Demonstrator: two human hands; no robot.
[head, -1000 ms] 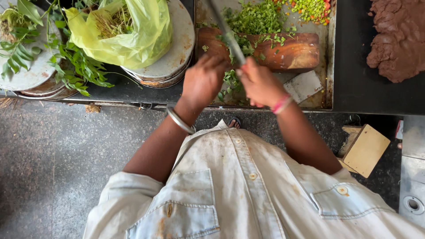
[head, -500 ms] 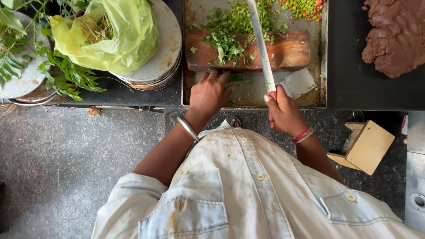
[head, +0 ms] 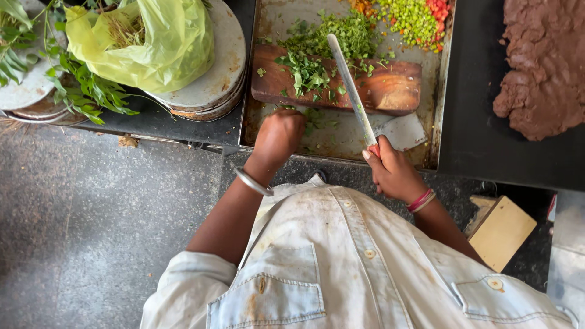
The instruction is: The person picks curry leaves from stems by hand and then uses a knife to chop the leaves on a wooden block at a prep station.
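The right hand (head: 393,173) is closed around the handle of a long knife (head: 350,85), whose pale blade runs from the hand up and across the wooden chopping block (head: 390,88). That block lies crosswise in a worn metal tray (head: 341,137), and the blade rests over its middle, tip reaching the heap of chopped green herbs (head: 341,33) just beyond the block. More cut leaves (head: 308,73) sit on the block's left half, beside the blade. The left hand (head: 277,137) is curled, fingers bent down onto scattered green bits in the tray just in front of the block; whether it actually grips any cannot be told. A flat metal scraper (head: 402,131) lies in the tray against the block's near edge, just beside the knife handle. Beyond the block, at the tray's far right corner, lie diced green and red vegetables (head: 420,18). Left of the tray, a yellow-green plastic bag (head: 152,42) sits on a round metal lid (head: 222,67), with leafy sprigs (head: 85,91) next to it. Right of the tray, a brown mass (head: 542,67) lies on a dark griddle (head: 475,122).
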